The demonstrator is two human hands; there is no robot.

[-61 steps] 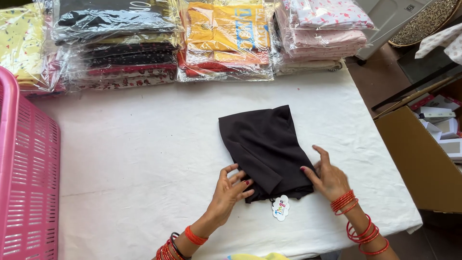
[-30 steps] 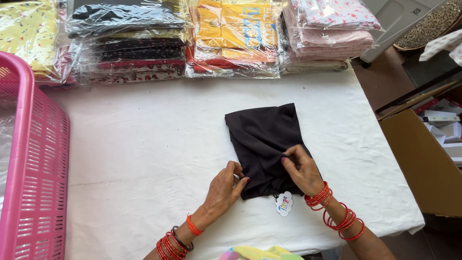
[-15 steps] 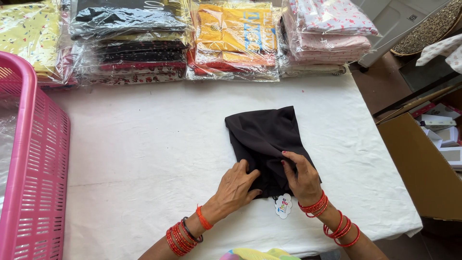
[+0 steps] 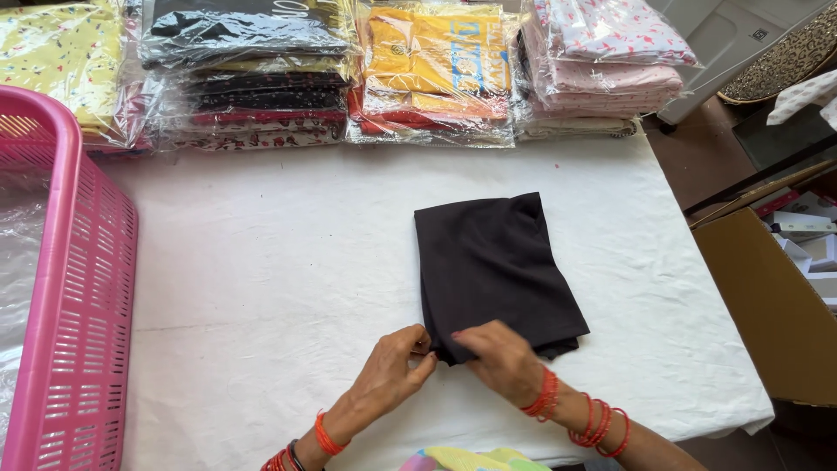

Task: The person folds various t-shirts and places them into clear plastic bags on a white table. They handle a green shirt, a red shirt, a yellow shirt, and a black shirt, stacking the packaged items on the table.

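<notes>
Folded black garment (image 4: 497, 270): lies flat on the white-covered worktop (image 4: 261, 262), right of centre, its near left corner at 6 o'clock under both hands.

Left hand (image 4: 394, 366): reaches in from 7 o'clock, palm down, thumb and fingertips pinched on the garment's near corner edge. Red bangles at the wrist.

Right hand (image 4: 499, 359): comes in from 5 o'clock, fingers curled over the same near edge, pressing or gripping the cloth; the exact hold is hidden beneath the hand. Several red bangles along the forearm. The two hands are close together, almost touching.

Pink plastic basket (image 4: 70, 288): slatted wall, stands at 9 o'clock on the worktop's left end, well apart from the garment.

Along the far edge, 10 to 1 o'clock, stacks of clothing in clear plastic bags:
- yellow printed stack (image 4: 61, 61), at 10 o'clock;
- dark stack (image 4: 248, 70), black on top with red and patterned layers beneath, at 11 o'clock;
- orange-yellow stack (image 4: 440, 65), at 12 o'clock;
- pale pink printed stack (image 4: 602, 70), at 1 o'clock.

Brown cardboard box (image 4: 772, 314): open, off the worktop at 3 o'clock, small white cartons inside.
</notes>
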